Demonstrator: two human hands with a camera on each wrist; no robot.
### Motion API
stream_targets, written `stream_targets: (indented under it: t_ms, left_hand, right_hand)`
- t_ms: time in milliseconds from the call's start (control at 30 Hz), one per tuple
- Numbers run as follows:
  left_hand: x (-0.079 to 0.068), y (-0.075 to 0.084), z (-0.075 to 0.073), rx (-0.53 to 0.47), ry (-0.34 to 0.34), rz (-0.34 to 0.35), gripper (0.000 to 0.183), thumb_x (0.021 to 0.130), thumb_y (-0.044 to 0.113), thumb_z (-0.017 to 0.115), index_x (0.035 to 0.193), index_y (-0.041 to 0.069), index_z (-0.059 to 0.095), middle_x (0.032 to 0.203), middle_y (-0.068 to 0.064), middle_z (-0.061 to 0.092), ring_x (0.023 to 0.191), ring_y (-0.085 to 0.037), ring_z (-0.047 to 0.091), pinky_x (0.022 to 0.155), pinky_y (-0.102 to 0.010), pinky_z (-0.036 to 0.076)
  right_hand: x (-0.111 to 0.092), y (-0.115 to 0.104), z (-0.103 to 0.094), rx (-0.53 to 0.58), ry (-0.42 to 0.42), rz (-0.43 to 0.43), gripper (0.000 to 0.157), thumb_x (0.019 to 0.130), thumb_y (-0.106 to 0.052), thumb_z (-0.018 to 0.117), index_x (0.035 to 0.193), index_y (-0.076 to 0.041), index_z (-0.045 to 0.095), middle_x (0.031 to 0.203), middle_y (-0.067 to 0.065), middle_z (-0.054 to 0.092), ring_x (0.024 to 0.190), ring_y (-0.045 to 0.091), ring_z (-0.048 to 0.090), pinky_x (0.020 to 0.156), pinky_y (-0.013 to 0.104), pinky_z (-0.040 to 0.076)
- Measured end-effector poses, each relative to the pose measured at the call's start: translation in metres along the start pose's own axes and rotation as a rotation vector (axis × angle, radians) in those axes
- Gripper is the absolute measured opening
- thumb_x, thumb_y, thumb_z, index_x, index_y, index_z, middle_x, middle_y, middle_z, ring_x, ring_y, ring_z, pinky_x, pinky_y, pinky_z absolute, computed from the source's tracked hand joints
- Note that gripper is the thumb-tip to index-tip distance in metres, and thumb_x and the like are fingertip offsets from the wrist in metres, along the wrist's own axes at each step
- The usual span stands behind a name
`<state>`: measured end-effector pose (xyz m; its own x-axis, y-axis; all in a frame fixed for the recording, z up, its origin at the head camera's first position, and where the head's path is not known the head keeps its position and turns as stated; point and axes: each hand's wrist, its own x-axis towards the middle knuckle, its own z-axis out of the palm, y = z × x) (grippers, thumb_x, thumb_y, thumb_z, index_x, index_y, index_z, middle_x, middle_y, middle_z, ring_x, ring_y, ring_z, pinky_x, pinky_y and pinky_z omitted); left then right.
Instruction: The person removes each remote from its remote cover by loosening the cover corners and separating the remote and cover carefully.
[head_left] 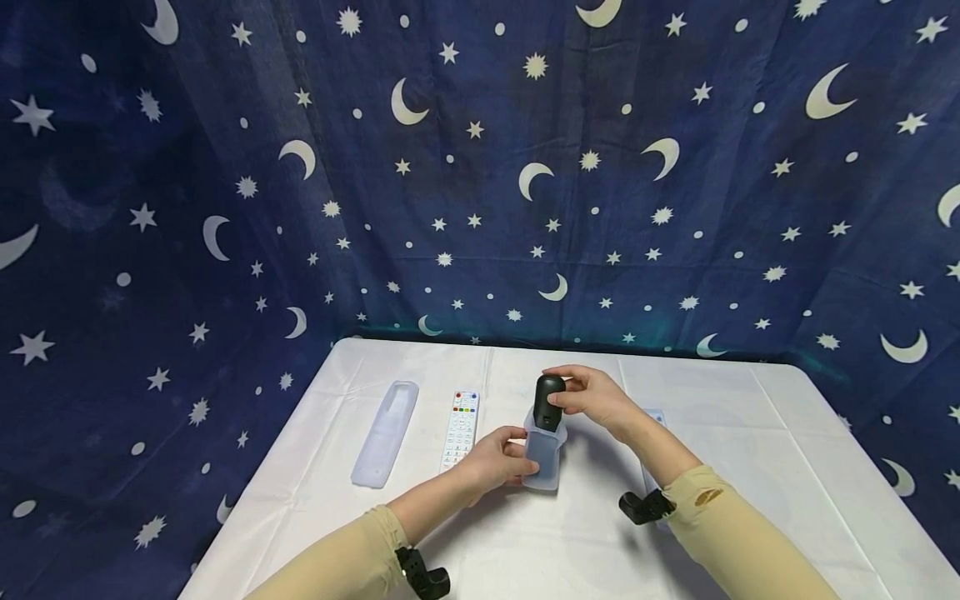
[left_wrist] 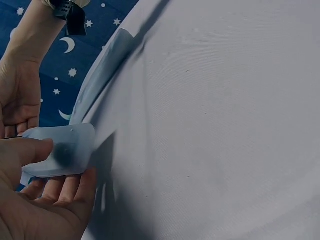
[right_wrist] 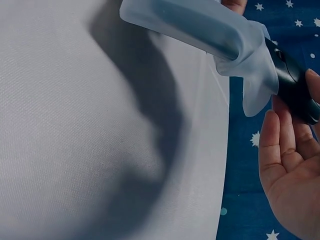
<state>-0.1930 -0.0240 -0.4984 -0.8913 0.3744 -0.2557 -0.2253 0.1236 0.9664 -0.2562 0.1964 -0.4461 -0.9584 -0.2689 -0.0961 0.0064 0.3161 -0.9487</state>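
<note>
A black remote control (head_left: 550,400) sticks out of the gathered mouth of a translucent silicone remote cover (head_left: 542,468), partly inside it. Low on the cover, my left hand (head_left: 491,461) holds it between thumb and fingers, and the left wrist view shows the thumb lying across the cover (left_wrist: 77,142). My right hand (head_left: 596,398) pinches the remote's upper, bare end. In the right wrist view the cover's rim (right_wrist: 257,85) is folded back in a loose flap around the remote (right_wrist: 290,75). The remote's lower part shows dimly through the cover.
Another translucent cover (head_left: 385,433) lies flat at the left of the white table (head_left: 585,542). Beside it lies a white remote (head_left: 461,425) with colored buttons. A pale bluish flat item (head_left: 656,416) is partly hidden under the right forearm. A starry curtain (head_left: 487,208) hangs behind.
</note>
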Motion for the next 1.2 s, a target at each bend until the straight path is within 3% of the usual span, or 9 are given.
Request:
stream_targets:
  t_ms: [300,500,600,700,833,1033,1200]
  left_hand:
    - [-0.002,-0.006,-0.002,-0.018,-0.046,0.014,0.048,0.082,-0.014,0.068,0.127,-0.005,0.056,0.101,-0.011,0.07,0.092,-0.022,0.069,0.085,-0.039,0.059]
    - [0.006,0.005,-0.003,-0.012,0.108,0.042,0.036,0.093,0.013,0.066,0.124,-0.005,0.06,0.107,-0.01,0.068,0.093,-0.019,0.067,0.087,-0.04,0.058]
    - [0.012,0.012,-0.005,-0.046,0.168,0.006,0.037,0.101,0.03,0.062,0.117,-0.003,0.063,0.106,-0.011,0.068,0.089,-0.019,0.067,0.084,-0.04,0.059]
    - [0.017,0.016,-0.006,-0.07,0.174,-0.05,0.039,0.102,0.036,0.061,0.114,-0.001,0.064,0.103,-0.011,0.068,0.083,-0.018,0.066,0.078,-0.038,0.06]
    - [0.021,0.017,-0.006,-0.074,0.157,-0.096,0.034,0.102,0.033,0.062,0.111,0.0,0.065,0.099,-0.009,0.067,0.078,-0.016,0.064,0.073,-0.033,0.06]
    - [0.023,0.016,-0.006,-0.102,0.134,-0.103,0.025,0.102,0.024,0.062,0.106,0.0,0.064,0.095,-0.009,0.066,0.074,-0.014,0.061,0.067,-0.028,0.058]
    - [0.025,0.013,-0.007,-0.118,0.125,-0.118,0.017,0.099,0.016,0.061,0.103,0.0,0.062,0.091,-0.008,0.066,0.071,-0.013,0.062,0.065,-0.025,0.058]
  right_hand:
    - [0.001,-0.003,-0.002,0.041,0.017,0.024,0.051,0.092,-0.014,0.077,0.14,-0.007,0.061,0.126,0.016,0.068,0.104,0.023,0.066,0.09,0.045,0.055]
    - [0.003,-0.002,-0.001,0.033,-0.001,0.021,0.051,0.092,-0.015,0.077,0.14,-0.008,0.061,0.122,0.014,0.07,0.104,0.022,0.066,0.091,0.049,0.055]
    - [0.003,-0.001,0.001,0.035,-0.012,0.013,0.051,0.092,-0.014,0.077,0.14,-0.007,0.061,0.12,0.014,0.071,0.105,0.023,0.066,0.092,0.05,0.055]
    - [0.003,-0.001,0.003,0.047,-0.022,0.004,0.051,0.092,-0.012,0.077,0.139,-0.006,0.061,0.118,0.015,0.071,0.105,0.024,0.067,0.092,0.052,0.055]
    - [0.001,0.0,0.005,0.061,-0.031,-0.006,0.051,0.091,-0.01,0.077,0.139,-0.004,0.061,0.118,0.016,0.071,0.106,0.025,0.067,0.091,0.05,0.056]
    - [0.0,0.0,0.005,0.087,-0.038,-0.005,0.051,0.09,-0.007,0.077,0.139,-0.003,0.06,0.117,0.018,0.071,0.104,0.026,0.068,0.087,0.044,0.059]
    - [-0.002,-0.001,0.005,0.079,-0.065,-0.011,0.052,0.09,-0.009,0.078,0.139,-0.004,0.06,0.117,0.018,0.071,0.102,0.025,0.069,0.089,0.047,0.057]
